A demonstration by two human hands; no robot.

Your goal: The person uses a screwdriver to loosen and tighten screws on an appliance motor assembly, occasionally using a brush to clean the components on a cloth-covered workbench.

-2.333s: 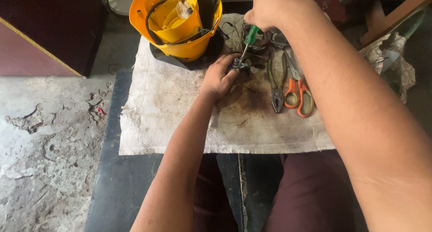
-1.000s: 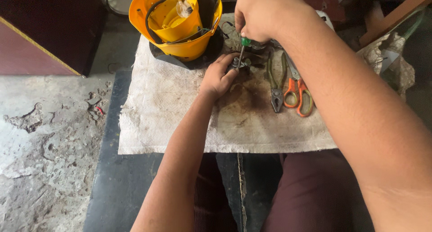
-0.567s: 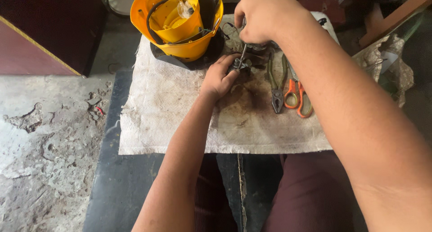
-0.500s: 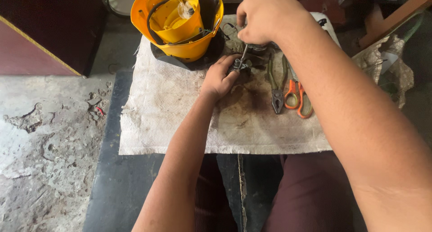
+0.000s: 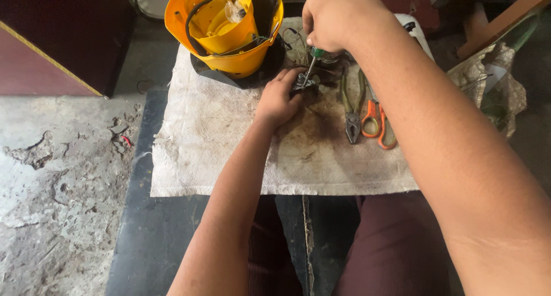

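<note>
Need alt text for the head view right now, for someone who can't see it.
Right hand holds a green-handled screwdriver tip-down on a small dark part that the left hand steadies on a stained white cloth. A yellow plastic housing stands behind; pliers and orange-handled scissors lie to the right.

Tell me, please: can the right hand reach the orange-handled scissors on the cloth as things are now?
Probably yes. The scissors lie uncovered on the cloth, beside the pliers and just below the right hand. But that hand is closed on a green-handled screwdriver, so it is occupied.
</note>
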